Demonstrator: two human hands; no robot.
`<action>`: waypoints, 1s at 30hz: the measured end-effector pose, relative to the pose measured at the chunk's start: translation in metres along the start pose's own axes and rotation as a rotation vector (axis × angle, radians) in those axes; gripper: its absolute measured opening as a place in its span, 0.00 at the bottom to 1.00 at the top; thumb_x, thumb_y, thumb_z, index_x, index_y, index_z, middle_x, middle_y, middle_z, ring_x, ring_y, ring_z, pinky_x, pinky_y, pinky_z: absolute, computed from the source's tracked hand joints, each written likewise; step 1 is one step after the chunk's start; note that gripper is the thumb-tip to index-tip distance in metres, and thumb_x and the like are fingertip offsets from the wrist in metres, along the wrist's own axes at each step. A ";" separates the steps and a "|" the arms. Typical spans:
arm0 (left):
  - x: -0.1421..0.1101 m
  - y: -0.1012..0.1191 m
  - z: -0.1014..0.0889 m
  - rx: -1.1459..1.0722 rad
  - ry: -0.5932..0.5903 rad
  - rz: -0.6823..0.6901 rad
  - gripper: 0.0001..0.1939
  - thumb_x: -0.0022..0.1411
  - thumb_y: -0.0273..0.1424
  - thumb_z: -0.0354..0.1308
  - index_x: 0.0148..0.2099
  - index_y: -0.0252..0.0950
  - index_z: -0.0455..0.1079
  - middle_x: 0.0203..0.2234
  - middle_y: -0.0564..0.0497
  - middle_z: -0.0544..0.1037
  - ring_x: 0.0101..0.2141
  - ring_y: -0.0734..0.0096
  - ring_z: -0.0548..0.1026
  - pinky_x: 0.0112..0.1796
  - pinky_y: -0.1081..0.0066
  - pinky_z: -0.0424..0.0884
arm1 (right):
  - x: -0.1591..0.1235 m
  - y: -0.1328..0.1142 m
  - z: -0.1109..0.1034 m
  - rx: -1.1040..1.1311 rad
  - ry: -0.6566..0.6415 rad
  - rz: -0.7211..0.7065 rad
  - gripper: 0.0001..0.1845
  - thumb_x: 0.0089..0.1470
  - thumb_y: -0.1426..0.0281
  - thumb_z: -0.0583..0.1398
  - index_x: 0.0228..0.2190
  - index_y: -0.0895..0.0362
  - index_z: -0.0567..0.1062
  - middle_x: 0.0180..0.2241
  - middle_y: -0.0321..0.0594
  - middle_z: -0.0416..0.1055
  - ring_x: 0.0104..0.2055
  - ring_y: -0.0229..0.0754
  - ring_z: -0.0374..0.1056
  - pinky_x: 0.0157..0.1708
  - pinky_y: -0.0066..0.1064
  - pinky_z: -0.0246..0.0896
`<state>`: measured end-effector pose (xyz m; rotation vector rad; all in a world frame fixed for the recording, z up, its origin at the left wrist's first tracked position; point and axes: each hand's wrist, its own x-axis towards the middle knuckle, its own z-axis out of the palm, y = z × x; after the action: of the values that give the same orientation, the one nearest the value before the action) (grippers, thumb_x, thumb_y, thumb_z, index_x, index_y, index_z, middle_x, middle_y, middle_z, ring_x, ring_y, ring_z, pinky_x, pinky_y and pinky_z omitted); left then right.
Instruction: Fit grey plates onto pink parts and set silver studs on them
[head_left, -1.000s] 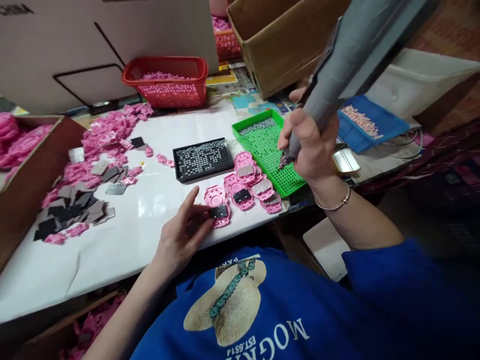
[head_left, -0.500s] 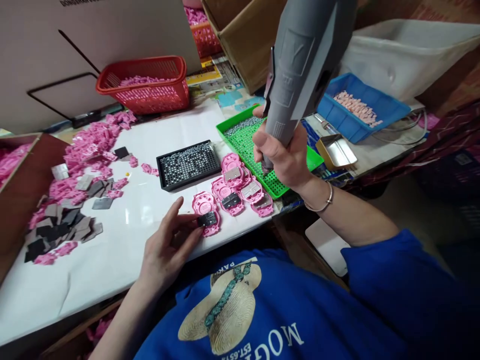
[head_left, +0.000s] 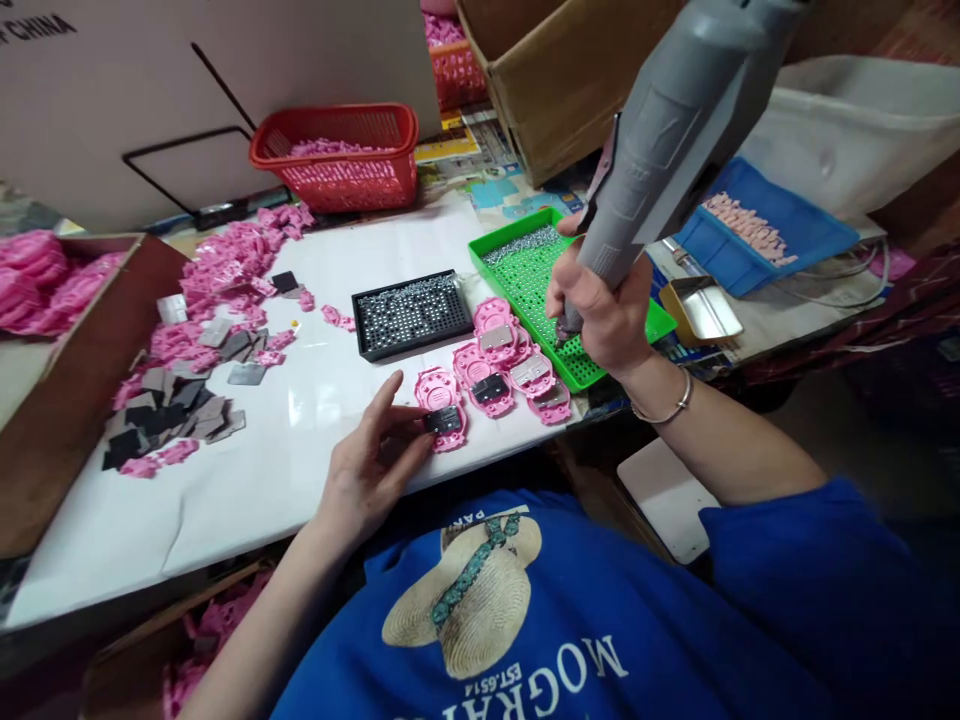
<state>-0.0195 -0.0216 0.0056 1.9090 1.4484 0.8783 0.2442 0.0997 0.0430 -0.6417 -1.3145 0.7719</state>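
A grey electric screwdriver [head_left: 652, 150] is wrapped in my right hand [head_left: 604, 310]. It leans up and to the right, its tip over the near part of the green perforated tray [head_left: 517, 270], which has small screws at its far end. With closed thumb and fingers, my left hand [head_left: 379, 450] grips the left edge of a pink plastic casing [head_left: 439, 385] that lies on the white table. A black plate [head_left: 444, 420] sits in the lower half of that casing. Several similar pink casings [head_left: 491, 365], with grey or black plates, lie overlapping just to its right.
A black perforated tray [head_left: 412, 318] of screws stands behind the casings. Pink parts [head_left: 232, 260] and dark plates [head_left: 172, 410] are heaped at left, beside a cardboard box [head_left: 82, 370]. Farther back are a red basket [head_left: 337, 180], a blue bin [head_left: 757, 235] and a small metal tin [head_left: 705, 310].
The view has turned left, so the table's contents appear farther right. The screwdriver leans a little more to the right. My left hand stays on the same casing.
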 end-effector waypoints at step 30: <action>0.004 -0.006 0.013 -0.210 0.047 0.198 0.42 0.62 0.23 0.55 0.73 0.38 0.40 0.38 0.49 0.76 0.32 0.74 0.73 0.38 0.72 0.72 | -0.021 -0.051 0.133 0.251 -0.044 0.121 0.21 0.50 0.43 0.61 0.32 0.45 0.80 0.20 0.32 0.56 0.16 0.30 0.52 0.15 0.26 0.53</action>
<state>-0.0119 -0.0174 -0.0060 1.9046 1.1556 1.1271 0.1174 0.0502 0.0916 -0.5078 -1.2021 1.0361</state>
